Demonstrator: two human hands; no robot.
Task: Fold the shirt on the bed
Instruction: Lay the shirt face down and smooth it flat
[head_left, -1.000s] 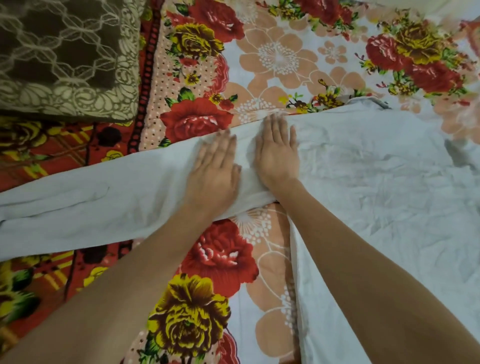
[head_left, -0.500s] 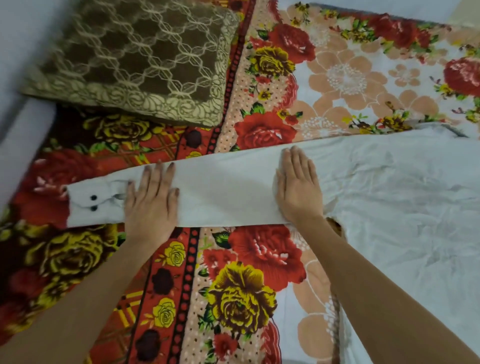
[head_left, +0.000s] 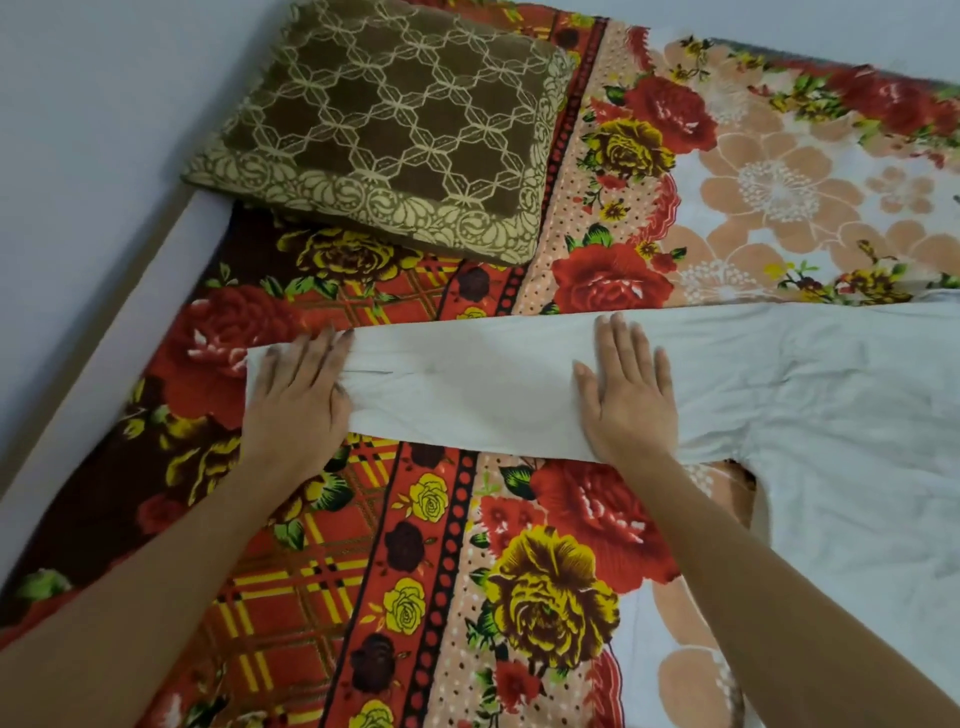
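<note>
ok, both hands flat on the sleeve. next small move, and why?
Probably the left hand pinches the free end of the sleeve and carries it over onto the shirt body: the sleeve lies flat and stretched out, and the right hand pins its inner end, a ready hinge.

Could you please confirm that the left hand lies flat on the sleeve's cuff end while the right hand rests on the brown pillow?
Not quite. The head view shows the right hand flat on the sleeve too, nearer the body of the shirt, well apart from the brown pillow. The left hand does lie flat on the cuff end.
</note>
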